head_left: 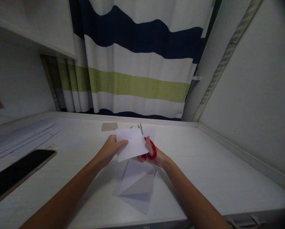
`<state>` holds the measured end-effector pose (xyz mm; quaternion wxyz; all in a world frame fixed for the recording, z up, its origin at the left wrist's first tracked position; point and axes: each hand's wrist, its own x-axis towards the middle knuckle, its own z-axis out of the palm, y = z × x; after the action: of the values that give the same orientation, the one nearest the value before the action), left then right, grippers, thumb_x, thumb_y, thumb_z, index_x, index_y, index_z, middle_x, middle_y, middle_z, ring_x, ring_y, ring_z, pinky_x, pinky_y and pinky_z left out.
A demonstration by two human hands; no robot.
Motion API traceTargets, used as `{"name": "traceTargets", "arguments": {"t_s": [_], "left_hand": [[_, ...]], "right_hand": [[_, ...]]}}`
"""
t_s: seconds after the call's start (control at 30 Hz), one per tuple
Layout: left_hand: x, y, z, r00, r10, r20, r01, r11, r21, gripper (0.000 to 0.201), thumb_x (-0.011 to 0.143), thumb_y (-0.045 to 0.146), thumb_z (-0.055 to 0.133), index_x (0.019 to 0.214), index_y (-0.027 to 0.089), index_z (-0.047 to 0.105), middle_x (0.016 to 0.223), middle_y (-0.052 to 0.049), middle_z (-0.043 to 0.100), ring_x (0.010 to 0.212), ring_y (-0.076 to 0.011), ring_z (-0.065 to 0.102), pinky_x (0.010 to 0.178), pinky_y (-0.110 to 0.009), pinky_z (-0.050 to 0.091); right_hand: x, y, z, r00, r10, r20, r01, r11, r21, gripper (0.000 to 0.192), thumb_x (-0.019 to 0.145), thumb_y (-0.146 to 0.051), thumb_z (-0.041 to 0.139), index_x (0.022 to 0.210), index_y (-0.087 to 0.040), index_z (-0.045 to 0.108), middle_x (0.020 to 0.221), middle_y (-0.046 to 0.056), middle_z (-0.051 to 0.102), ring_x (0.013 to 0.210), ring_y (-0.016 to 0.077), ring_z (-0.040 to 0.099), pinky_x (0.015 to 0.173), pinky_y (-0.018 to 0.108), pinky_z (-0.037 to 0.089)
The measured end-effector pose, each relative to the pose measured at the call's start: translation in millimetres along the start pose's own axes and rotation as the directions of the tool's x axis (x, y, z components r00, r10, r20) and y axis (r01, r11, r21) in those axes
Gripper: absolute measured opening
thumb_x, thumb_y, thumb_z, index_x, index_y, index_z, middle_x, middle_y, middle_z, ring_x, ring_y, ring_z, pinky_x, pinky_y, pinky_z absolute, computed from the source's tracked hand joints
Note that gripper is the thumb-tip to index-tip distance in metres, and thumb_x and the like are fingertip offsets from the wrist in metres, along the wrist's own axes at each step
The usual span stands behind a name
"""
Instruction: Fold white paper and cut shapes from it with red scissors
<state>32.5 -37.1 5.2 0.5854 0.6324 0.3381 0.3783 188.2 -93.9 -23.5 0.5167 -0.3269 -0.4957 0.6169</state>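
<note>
My left hand (111,149) pinches the left edge of a white sheet of paper (130,144), held up above the desk. Behind that sheet, my right hand (154,157) grips red-handled scissors (152,149). Their blade tips (141,128) poke up past the paper's top edge. Most of the blades are hidden by the sheet. Below my hands, a folded white paper (137,184) with creases lies flat on the white desk (204,165).
A dark phone or tablet (16,173) lies at the left of the desk. A small brown card (109,126) sits near the back edge. A striped curtain (137,63) hangs behind, and a wall (257,95) rises at the right.
</note>
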Motion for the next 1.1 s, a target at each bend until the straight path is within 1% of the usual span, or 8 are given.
{"name": "traceTargets", "arguments": {"t_s": [0.13, 0.2, 0.27, 0.47, 0.67, 0.8, 0.97, 1.1], "left_hand": [[0.1, -0.9, 0.3, 1.000, -0.003, -0.017, 0.003, 1.000, 0.009, 0.031, 0.059, 0.024, 0.057, 0.084, 0.006, 0.059, 0.065, -0.007, 0.065, 0.063, -0.0193, 0.059, 0.055, -0.028, 0.043], [0.5, -1.6, 0.2, 1.000, 0.001, -0.019, -0.001, 1.000, 0.012, 0.031, 0.059, 0.024, 0.057, 0.084, 0.006, 0.059, 0.067, -0.007, 0.065, 0.064, -0.0195, 0.059, 0.056, -0.028, 0.043], [1.0, -2.2, -0.1, 1.000, 0.006, -0.017, -0.006, 1.000, 0.016, 0.031, 0.059, 0.024, 0.057, 0.084, 0.006, 0.059, 0.067, -0.007, 0.065, 0.064, -0.0193, 0.059, 0.056, -0.028, 0.044], [2.0, -3.4, -1.7, 1.000, -0.003, 0.006, 0.003, 1.000, 0.018, 0.027, 0.062, 0.023, 0.054, 0.084, 0.007, 0.059, 0.065, -0.006, 0.065, 0.063, -0.0189, 0.059, 0.056, -0.027, 0.044], [2.9, -4.8, -2.3, 1.000, 0.006, 0.000, -0.006, 1.000, 0.017, 0.027, 0.060, 0.023, 0.056, 0.082, 0.007, 0.060, 0.069, -0.006, 0.065, 0.065, -0.0195, 0.059, 0.058, -0.029, 0.044], [2.1, -3.6, -1.4, 1.000, 0.007, -0.015, -0.007, 1.000, 0.023, 0.028, 0.061, 0.023, 0.056, 0.083, 0.007, 0.059, 0.066, -0.006, 0.065, 0.065, -0.0194, 0.059, 0.058, -0.028, 0.044], [2.4, -2.4, -1.3, 1.000, 0.005, -0.019, -0.004, 0.999, 0.041, 0.027, 0.061, 0.022, 0.055, 0.083, 0.006, 0.058, 0.068, -0.006, 0.064, 0.062, -0.0178, 0.058, 0.055, -0.026, 0.042], [6.9, -6.6, -4.2, 0.997, 0.013, -0.070, -0.008, 0.998, 0.068, 0.023, 0.059, 0.022, 0.056, 0.076, 0.007, 0.059, 0.067, -0.004, 0.064, 0.056, -0.0151, 0.056, 0.051, -0.025, 0.041]], "right_hand": [[0.9, 1.7, -0.5, 0.999, -0.005, -0.040, 0.002, 0.995, -0.095, 0.057, 0.070, -0.065, 0.024, 0.064, -0.013, 0.046, 0.043, -0.002, 0.044, 0.036, 0.0064, 0.038, 0.037, 0.020, 0.029], [1.3, 2.9, -1.8, 0.999, -0.014, -0.048, 0.007, 0.989, -0.149, 0.058, 0.070, -0.065, 0.022, 0.057, -0.013, 0.045, 0.041, -0.002, 0.043, 0.036, 0.0065, 0.039, 0.037, 0.020, 0.030], [1.4, 3.9, -3.4, 0.999, -0.022, -0.049, 0.012, 0.982, -0.186, 0.059, 0.070, -0.065, 0.022, 0.053, -0.013, 0.044, 0.041, -0.001, 0.043, 0.035, 0.0066, 0.040, 0.037, 0.021, 0.031], [1.0, 5.5, -6.8, 0.998, -0.030, -0.056, 0.020, 0.983, -0.181, 0.053, 0.073, -0.061, 0.025, 0.054, -0.014, 0.044, 0.040, -0.003, 0.041, 0.032, 0.0061, 0.036, 0.035, 0.021, 0.031], [-0.3, 2.8, -5.1, 0.997, -0.046, -0.068, 0.030, 0.977, -0.210, 0.049, 0.076, -0.057, 0.028, 0.057, -0.014, 0.044, 0.039, -0.003, 0.041, 0.030, 0.0059, 0.036, 0.032, 0.020, 0.030], [-1.5, 0.9, -3.7, 0.997, -0.033, -0.074, 0.014, 0.970, -0.241, 0.049, 0.075, -0.057, 0.029, 0.056, -0.015, 0.044, 0.037, -0.003, 0.041, 0.028, 0.0060, 0.036, 0.031, 0.020, 0.030], [-2.4, 1.4, -4.4, 0.991, -0.002, -0.132, -0.030, 0.970, -0.240, 0.046, 0.075, -0.057, 0.031, 0.063, -0.015, 0.044, 0.036, -0.005, 0.041, 0.027, 0.0064, 0.037, 0.028, 0.018, 0.030], [0.5, 5.6, -9.1, 0.978, -0.065, -0.199, 0.004, 0.956, -0.293, 0.048, 0.073, -0.057, 0.032, 0.056, -0.015, 0.043, 0.036, -0.004, 0.042, 0.026, 0.0063, 0.039, 0.028, 0.017, 0.030]]}}
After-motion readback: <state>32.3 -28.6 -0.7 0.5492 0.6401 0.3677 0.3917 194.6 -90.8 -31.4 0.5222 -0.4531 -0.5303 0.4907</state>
